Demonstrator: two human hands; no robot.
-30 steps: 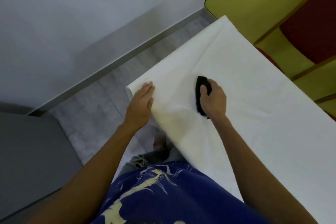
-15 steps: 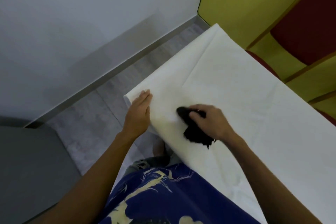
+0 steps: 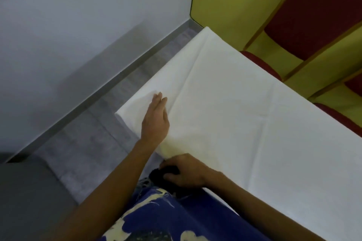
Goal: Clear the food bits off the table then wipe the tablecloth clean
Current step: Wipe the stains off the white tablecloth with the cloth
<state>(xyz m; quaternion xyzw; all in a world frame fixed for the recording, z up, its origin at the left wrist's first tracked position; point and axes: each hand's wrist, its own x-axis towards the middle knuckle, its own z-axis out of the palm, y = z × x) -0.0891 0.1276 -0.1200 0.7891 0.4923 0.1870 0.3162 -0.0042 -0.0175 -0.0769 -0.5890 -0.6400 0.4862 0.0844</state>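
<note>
Wiping is the step in hand; I see no food bits on the tablecloth (image 3: 244, 123). My left hand (image 3: 155, 121) lies flat, fingers straight and close together, pressing the fabric down near the near left corner of the table (image 3: 297, 172). My right hand (image 3: 186, 171) has its fingers curled round a black rag (image 3: 158, 175), which sits at the table's near edge, close against my shirt (image 3: 176, 221). A second ago the rag lay further in on the top, beside the crease (image 3: 188, 82); it has since been drawn back to this edge, while the left hand has kept to its corner. I judge this stroke finished: the next calls for carrying the rag back in onto an unwiped strip.
</note>
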